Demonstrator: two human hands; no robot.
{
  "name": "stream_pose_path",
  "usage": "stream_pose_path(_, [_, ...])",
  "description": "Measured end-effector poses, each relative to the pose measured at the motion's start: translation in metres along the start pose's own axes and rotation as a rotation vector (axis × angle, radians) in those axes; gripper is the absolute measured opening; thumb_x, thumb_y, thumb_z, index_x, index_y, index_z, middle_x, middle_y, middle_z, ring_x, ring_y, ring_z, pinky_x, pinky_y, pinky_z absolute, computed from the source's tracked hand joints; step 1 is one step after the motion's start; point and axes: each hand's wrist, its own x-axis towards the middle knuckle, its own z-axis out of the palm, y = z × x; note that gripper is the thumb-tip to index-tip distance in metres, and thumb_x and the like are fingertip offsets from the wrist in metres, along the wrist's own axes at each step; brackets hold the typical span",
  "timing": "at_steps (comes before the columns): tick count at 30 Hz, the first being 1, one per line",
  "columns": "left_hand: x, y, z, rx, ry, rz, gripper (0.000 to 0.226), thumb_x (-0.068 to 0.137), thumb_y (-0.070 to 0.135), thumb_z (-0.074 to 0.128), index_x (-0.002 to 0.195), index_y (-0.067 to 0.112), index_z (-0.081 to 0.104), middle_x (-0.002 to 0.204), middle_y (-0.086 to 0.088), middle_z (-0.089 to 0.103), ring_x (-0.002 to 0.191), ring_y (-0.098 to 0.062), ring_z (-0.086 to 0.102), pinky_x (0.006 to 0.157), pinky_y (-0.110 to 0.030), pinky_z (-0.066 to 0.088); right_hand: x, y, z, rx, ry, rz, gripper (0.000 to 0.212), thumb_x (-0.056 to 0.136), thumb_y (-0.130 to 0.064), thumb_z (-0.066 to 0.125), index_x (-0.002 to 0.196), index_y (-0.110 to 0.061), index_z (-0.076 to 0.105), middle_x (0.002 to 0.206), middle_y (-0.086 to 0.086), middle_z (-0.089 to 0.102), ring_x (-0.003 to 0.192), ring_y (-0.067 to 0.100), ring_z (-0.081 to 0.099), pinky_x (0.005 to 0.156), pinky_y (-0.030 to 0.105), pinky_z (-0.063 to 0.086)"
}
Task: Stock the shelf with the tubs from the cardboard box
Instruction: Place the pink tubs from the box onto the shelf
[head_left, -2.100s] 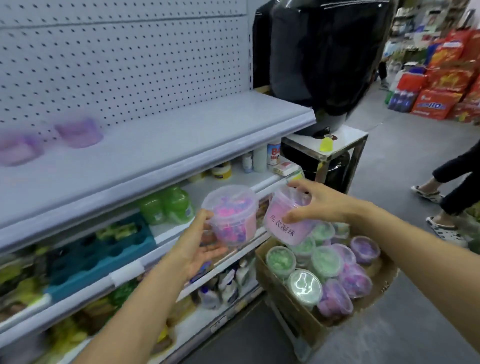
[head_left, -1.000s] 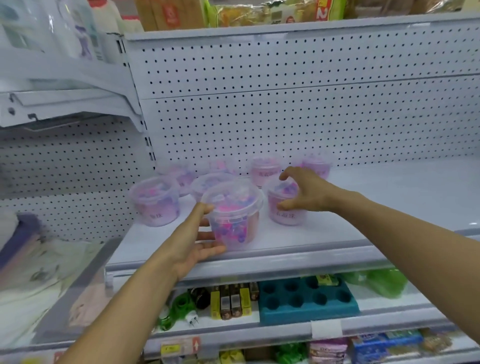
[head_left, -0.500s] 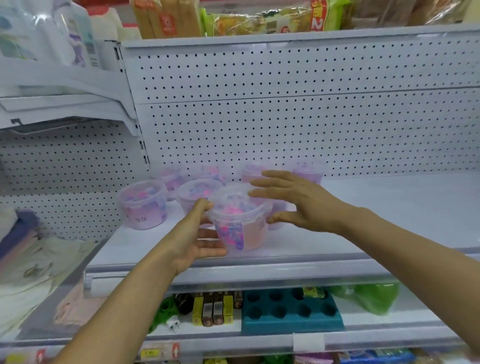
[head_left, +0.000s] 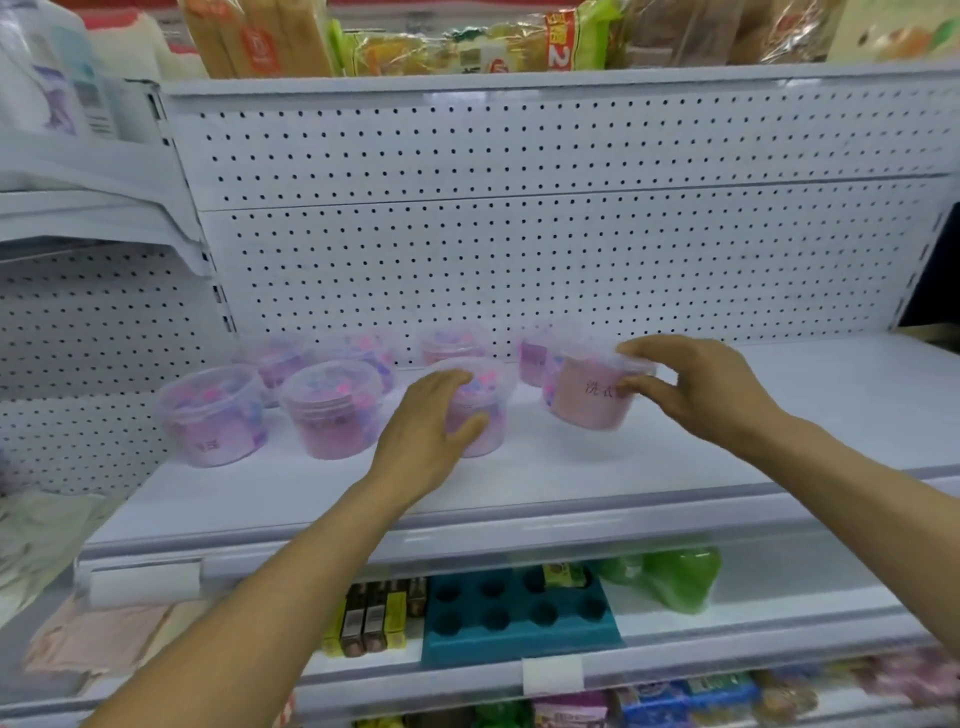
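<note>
Several clear lidded tubs of pink and purple beads stand in two rows on the white shelf (head_left: 597, 483). My left hand (head_left: 428, 423) wraps the left side of a front-row tub (head_left: 485, 410) that stands on the shelf, thumb on its front. My right hand (head_left: 693, 387) pinches the lid rim of another tub with a pink label (head_left: 584, 397), slightly tilted at the right end of the row. Two more front tubs (head_left: 213, 415) (head_left: 332, 410) stand to the left. The cardboard box is out of view.
A perforated white back panel (head_left: 519, 249) rises behind the shelf. Bare shelf stretches right of my right hand. Packaged goods sit on the top shelf (head_left: 467, 41). Below are a blue holed tray (head_left: 514, 618), small boxes (head_left: 371, 618) and green bags (head_left: 675, 577).
My left hand has pushed its tub back into the front row. My right hand, open above the tubs half a second ago, has moved right and now holds the pink-label tub.
</note>
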Motion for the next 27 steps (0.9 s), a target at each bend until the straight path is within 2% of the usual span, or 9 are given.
stream_pose_path(2, [0.003,-0.006,0.008,0.11,-0.003,0.005,0.05,0.091,0.032,0.06,0.139,0.022,0.046,0.148,0.005,0.041,0.138,-0.014,0.03,0.108,-0.022,0.023,-0.003,0.009,0.006,-0.159,-0.038,0.019,0.034,0.087,-0.04,0.065,0.115,-0.022,0.067,0.116,-0.006,0.068,0.099,0.022,0.063,0.075,0.03,0.042])
stream_pose_path(4, [0.005,-0.007,0.013,0.124,0.055,0.007,0.045,0.091,0.025,0.061,0.135,0.022,0.052,0.144,0.003,0.046,0.136,-0.016,0.035,0.108,-0.023,0.026,-0.005,0.015,0.015,-0.269,-0.1,0.031,0.035,0.089,-0.041,0.061,0.119,-0.023,0.064,0.12,-0.005,0.066,0.107,0.023,0.061,0.077,0.032,0.045])
stream_pose_path(8, [0.013,-0.004,0.018,0.121,0.11,-0.005,0.039,0.088,0.019,0.064,0.127,0.02,0.059,0.134,0.002,0.055,0.128,-0.017,0.044,0.1,-0.021,0.031,0.002,0.023,0.032,-0.366,-0.179,0.003,0.032,0.092,-0.039,0.055,0.119,-0.023,0.061,0.12,-0.005,0.064,0.108,0.023,0.058,0.076,0.032,0.047])
stream_pose_path(11, [0.019,0.002,0.022,0.202,0.156,-0.027,0.038,0.084,0.019,0.068,0.122,0.02,0.063,0.126,0.003,0.061,0.12,-0.021,0.049,0.092,-0.029,0.039,0.013,0.028,0.042,-0.382,-0.197,-0.029,0.031,0.092,-0.037,0.055,0.118,-0.02,0.059,0.119,-0.004,0.063,0.11,0.023,0.056,0.074,0.032,0.046])
stream_pose_path(15, [0.028,0.014,0.032,0.314,0.209,-0.059,0.037,0.081,0.022,0.072,0.117,0.019,0.066,0.118,0.001,0.066,0.108,-0.028,0.053,0.083,-0.035,0.041,0.029,0.034,0.048,-0.409,-0.218,-0.06,0.027,0.092,-0.036,0.054,0.112,-0.018,0.058,0.11,-0.001,0.063,0.104,0.023,0.054,0.069,0.031,0.043])
stream_pose_path(19, [0.038,0.022,0.039,0.352,0.193,-0.138,0.037,0.083,0.026,0.068,0.12,0.022,0.064,0.12,0.002,0.065,0.11,-0.028,0.05,0.085,-0.036,0.042,0.035,0.04,0.053,-0.373,-0.224,-0.08,0.028,0.093,-0.038,0.052,0.112,-0.017,0.056,0.107,-0.001,0.062,0.101,0.023,0.053,0.068,0.032,0.045])
stream_pose_path(23, [0.04,0.022,0.043,0.385,0.18,-0.148,0.039,0.084,0.028,0.067,0.122,0.022,0.062,0.121,0.0,0.063,0.111,-0.028,0.05,0.087,-0.036,0.041,0.032,0.043,0.055,-0.36,-0.229,-0.1,0.032,0.092,-0.037,0.053,0.117,-0.017,0.054,0.113,-0.001,0.06,0.103,0.024,0.052,0.069,0.033,0.043])
stream_pose_path(25, [0.039,0.02,0.044,0.396,0.163,-0.138,0.042,0.085,0.033,0.066,0.124,0.019,0.06,0.123,-0.003,0.062,0.113,-0.029,0.049,0.092,-0.038,0.039,0.029,0.043,0.055,-0.34,-0.243,-0.102,0.037,0.091,-0.037,0.053,0.122,-0.017,0.051,0.117,0.0,0.058,0.107,0.024,0.051,0.073,0.034,0.045])
stream_pose_path(27, [0.039,0.021,0.045,0.425,0.132,-0.121,0.049,0.085,0.041,0.064,0.128,0.017,0.057,0.127,-0.005,0.059,0.119,-0.03,0.047,0.103,-0.039,0.034,0.027,0.042,0.052,-0.324,-0.269,-0.103,0.044,0.09,-0.038,0.054,0.128,-0.016,0.048,0.126,0.0,0.055,0.114,0.024,0.048,0.085,0.035,0.042])
